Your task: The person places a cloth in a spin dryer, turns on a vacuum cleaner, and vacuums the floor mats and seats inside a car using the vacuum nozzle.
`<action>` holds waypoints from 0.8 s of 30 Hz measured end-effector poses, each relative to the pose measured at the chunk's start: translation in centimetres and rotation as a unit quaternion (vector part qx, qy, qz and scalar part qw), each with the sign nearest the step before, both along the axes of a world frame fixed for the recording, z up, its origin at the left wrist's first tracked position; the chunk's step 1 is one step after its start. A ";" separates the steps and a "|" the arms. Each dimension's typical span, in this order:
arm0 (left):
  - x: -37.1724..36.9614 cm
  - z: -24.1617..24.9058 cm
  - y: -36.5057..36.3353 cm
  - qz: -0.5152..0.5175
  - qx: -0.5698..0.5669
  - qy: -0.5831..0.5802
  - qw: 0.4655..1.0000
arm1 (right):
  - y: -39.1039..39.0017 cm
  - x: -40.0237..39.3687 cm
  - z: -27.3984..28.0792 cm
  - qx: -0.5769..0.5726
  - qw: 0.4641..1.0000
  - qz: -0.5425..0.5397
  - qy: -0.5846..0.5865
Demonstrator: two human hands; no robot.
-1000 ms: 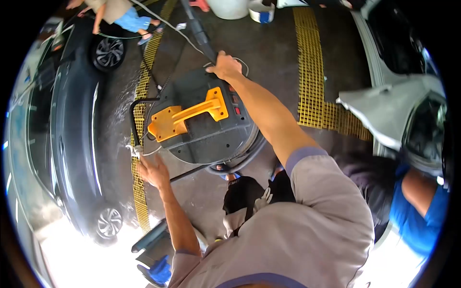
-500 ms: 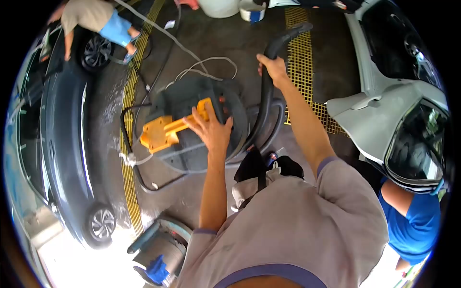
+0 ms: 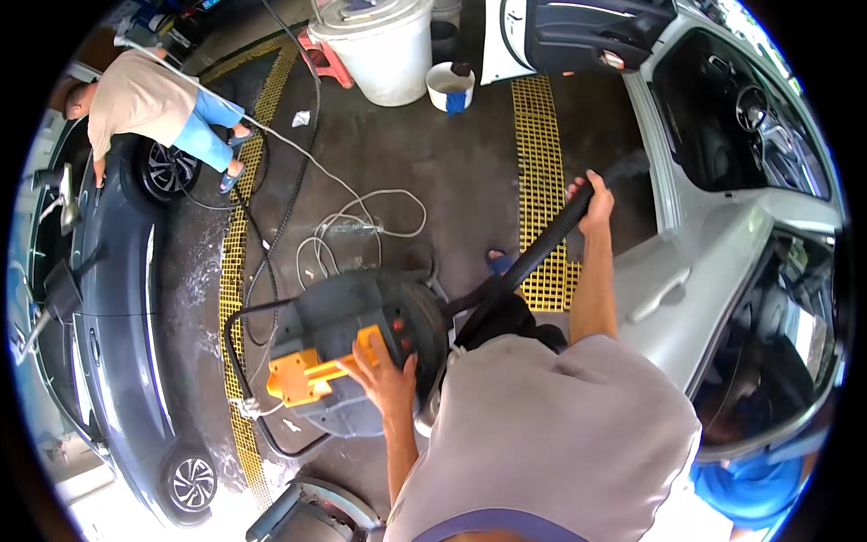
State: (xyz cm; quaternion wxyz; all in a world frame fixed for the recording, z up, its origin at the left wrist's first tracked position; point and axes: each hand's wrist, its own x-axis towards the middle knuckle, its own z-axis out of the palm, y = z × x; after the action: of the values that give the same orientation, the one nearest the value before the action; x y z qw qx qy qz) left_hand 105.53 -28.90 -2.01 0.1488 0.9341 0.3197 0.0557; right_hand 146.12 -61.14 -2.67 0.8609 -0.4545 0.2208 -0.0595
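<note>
A round black vacuum cleaner (image 3: pixel 352 294) with a yellow top handle (image 3: pixel 293 378) stands on the wet floor to my left. My left hand (image 3: pixel 390 384) is closed over the handle's near end, beside red switches on the lid. Out to the right, my right hand (image 3: pixel 596 203) is wrapped round the black ribbed hose (image 3: pixel 549 237), which slants down to the vacuum's side. The hose's far end is hidden at that hand. Close by on the right is the silver car (image 3: pixel 659 262), its front door (image 3: pixel 587 41) standing open.
A dark grey car (image 3: pixel 122 298) lines the left side, with another person (image 3: pixel 149 104) bent at its front wheel. A white cord (image 3: pixel 357 217) lies looped on the floor. Yellow drain gratings (image 3: pixel 537 135), a white barrel (image 3: pixel 379 54) and a small bucket (image 3: pixel 449 83) are ahead.
My right hand has moved rightward toward the silver car with the hose; the curved end seen earlier is out of sight. My left hand stays on the handle, and the vacuum appears closer to me.
</note>
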 end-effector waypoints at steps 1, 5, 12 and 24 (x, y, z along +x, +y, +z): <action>0.4 0.5 -0.5 0.020 0.001 0.001 1.000 | -1.2 2.6 -1.1 -0.019 0.999 -0.008 0.032; 2.7 -0.4 -2.1 0.107 0.029 -0.027 0.994 | -6.7 9.6 -9.5 0.023 0.991 -0.006 0.131; 4.5 -1.9 -1.6 0.179 0.159 0.008 0.971 | -10.3 8.5 -21.1 0.241 0.924 -0.130 0.268; 5.9 -1.0 -1.0 0.214 0.183 0.019 0.959 | -3.5 25.2 -12.1 0.113 0.967 0.079 0.215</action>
State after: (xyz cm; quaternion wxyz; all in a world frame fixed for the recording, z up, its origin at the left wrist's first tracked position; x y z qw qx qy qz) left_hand 111.44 -29.88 -3.02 -0.0459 0.8562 0.4991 0.1257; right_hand 171.30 -64.69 -14.76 0.8410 -0.3720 0.3697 0.1332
